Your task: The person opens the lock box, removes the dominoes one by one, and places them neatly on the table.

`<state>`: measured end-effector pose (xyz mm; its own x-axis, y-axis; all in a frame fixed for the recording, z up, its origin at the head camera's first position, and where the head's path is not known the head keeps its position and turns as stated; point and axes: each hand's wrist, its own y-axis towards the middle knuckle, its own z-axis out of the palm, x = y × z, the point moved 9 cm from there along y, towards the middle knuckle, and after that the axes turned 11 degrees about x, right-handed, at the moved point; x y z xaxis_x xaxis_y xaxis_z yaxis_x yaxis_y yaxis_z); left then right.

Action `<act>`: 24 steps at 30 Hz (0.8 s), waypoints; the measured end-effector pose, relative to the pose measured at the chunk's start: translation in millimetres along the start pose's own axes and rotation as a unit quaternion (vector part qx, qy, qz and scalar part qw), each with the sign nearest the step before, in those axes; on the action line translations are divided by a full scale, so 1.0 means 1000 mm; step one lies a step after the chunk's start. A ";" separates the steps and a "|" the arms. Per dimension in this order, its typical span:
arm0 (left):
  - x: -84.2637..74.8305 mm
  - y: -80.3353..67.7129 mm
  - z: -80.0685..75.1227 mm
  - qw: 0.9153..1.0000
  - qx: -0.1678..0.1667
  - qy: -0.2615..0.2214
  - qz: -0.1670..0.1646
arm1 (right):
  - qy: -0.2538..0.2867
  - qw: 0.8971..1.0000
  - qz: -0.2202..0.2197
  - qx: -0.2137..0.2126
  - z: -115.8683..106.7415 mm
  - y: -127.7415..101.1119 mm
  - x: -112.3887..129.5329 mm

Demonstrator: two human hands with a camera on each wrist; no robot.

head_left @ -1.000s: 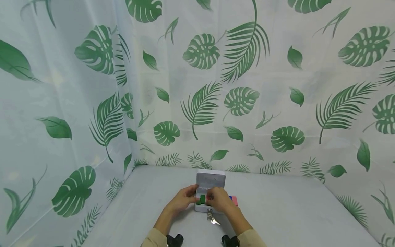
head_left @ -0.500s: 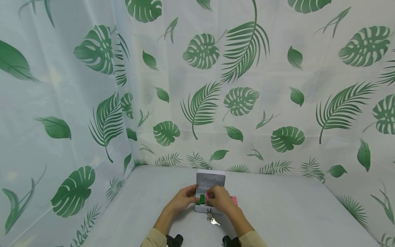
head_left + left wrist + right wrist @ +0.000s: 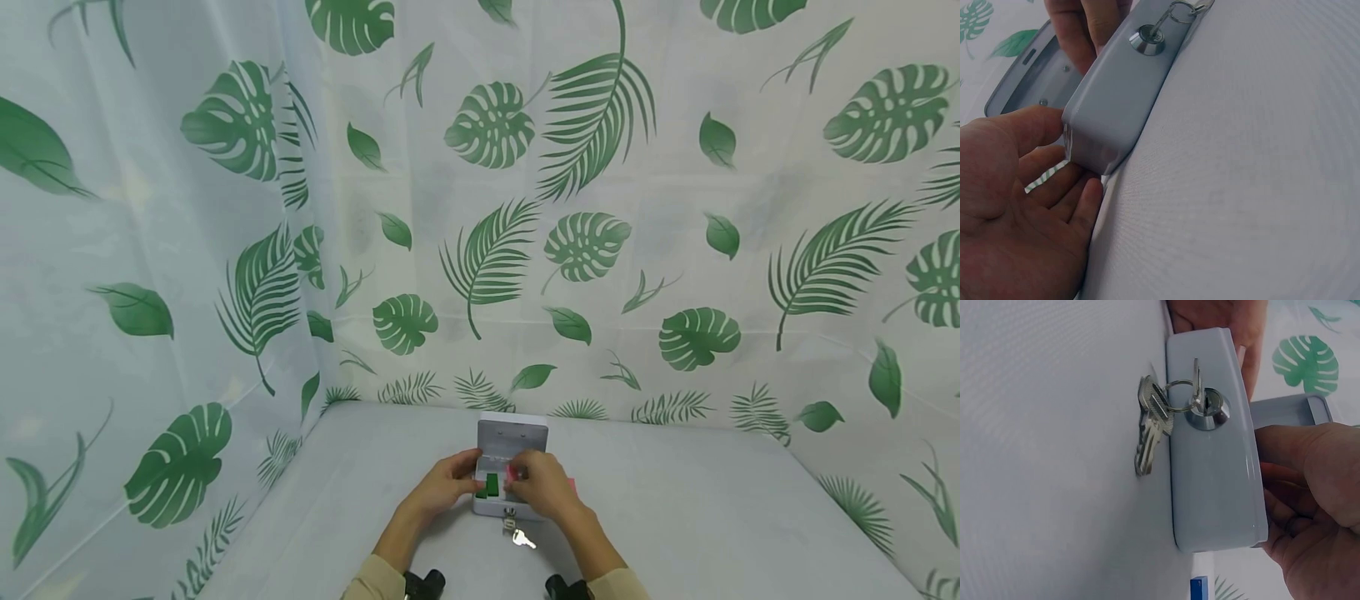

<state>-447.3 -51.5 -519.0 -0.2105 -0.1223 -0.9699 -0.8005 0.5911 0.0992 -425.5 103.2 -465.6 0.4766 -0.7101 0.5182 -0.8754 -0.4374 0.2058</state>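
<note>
A: Leafy curtain (image 3: 487, 258) behind, pale table (image 3: 712, 508) below. Anything new?
B: Yep, small one. Red piece (image 3: 512, 472) showing a bit more than a moment ago, near the middle of the box (image 3: 1213, 481), lid (image 3: 513, 437) up.
A: Held or let go?
B: Held, by the look of it. Pinched by the right hand (image 3: 546, 487), now shifted slightly right. Partly hidden in there, so no swearing to the exact hold.
A: Meaning what?
B: My read: still being fiddled with, not let go yet. No reason to count that piece as done.
A: Left hand (image 3: 1029, 206)?
B: Gripping the box's left end, same as before. Probably just steadying.
A: What else in there?
B: Green block (image 3: 492, 485), upright, just left of the red piece. Rest of the inside mostly hidden.
A: And outside?
B: Key (image 3: 1197, 384) in the lock (image 3: 1147, 41), spare key (image 3: 1149, 434) hanging with it, down by the table. Blue bit (image 3: 1199, 588) just off the box's right end. Pink corner (image 3: 573, 484) there too, mostly covered by the right hand. Can't tell what.
</note>
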 end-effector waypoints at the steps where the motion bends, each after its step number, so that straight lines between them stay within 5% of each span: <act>1: -0.001 0.000 0.000 1.000 -0.001 0.002 0.000 | 0.000 1.000 0.002 -0.002 -0.001 -0.001 0.000; 24: 0.003 0.000 0.000 1.000 -0.006 0.008 -0.018 | 0.002 0.998 0.052 -0.020 -0.021 -0.009 -0.017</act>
<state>-448.4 -51.9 -521.3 -0.1905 -0.1552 -0.9693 -0.8138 0.5772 0.0675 -427.7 130.8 -458.6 0.3826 -0.7480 0.5422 -0.9228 -0.3386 0.1841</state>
